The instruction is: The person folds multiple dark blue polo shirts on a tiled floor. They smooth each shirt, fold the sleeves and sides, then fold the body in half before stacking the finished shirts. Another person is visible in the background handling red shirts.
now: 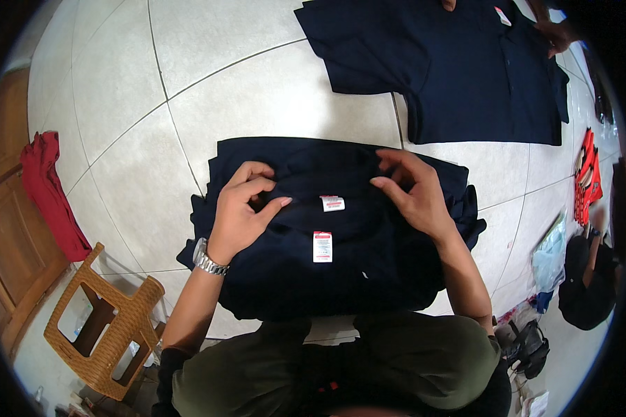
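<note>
here, curled fingers (259, 185) hover over layered, matte navy cloth (275, 274).

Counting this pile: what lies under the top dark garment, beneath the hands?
Dark cloth edges stick out in layers left and right. The top garment covers the rest, so I can't count them.

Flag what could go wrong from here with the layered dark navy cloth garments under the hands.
The layered dark navy cloth garments have uneven side edges; a tug from the left hand or right hand might skew them. The larger white-and-red rectangular label lies exposed on top and could crease or catch.
</note>
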Demonstrator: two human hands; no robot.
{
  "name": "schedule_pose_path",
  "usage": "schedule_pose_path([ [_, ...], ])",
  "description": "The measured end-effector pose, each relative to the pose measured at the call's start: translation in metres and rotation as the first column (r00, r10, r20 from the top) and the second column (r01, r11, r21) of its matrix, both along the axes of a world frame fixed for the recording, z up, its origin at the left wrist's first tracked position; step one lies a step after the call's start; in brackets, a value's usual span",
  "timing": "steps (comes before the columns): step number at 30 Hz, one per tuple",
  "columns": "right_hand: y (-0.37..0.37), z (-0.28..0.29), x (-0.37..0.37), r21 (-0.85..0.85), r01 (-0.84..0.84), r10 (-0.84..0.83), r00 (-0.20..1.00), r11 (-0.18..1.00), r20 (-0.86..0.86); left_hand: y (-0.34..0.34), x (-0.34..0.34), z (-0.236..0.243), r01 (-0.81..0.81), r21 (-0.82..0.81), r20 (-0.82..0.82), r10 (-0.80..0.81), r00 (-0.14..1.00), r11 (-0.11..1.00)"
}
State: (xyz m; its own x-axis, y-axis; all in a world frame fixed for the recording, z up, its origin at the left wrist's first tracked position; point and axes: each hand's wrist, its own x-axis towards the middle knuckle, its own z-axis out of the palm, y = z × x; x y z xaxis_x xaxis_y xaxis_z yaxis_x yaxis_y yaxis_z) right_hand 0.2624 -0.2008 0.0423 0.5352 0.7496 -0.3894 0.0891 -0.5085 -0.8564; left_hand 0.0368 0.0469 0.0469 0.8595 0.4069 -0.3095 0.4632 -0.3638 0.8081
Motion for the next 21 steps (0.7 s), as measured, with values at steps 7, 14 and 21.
schedule_pose_path([
  [7, 0.001, -0.002, -0.008, 0.078, -0.167, 0.137, 0.945, 0.983, 0.299, -0.002, 0.003, -0.005, -0.016, 0.005, 0.007, 0.016, 1.000, 1.000],
  [14, -0.028, 0.021, -0.010, 0.264, -0.416, 0.315, 0.882, 0.870, 0.350, -0.003, -0.008, 0.004, 0.236, 0.130, 0.142, -0.254, 0.957, 0.963],
  [21, -0.038, 0.027, -0.015, 0.344, -0.351, 0.223, 0.906, 0.871, 0.359, -0.004, -0.022, 0.015, 0.237, 0.099, 0.422, -0.256, 0.870, 0.967],
])
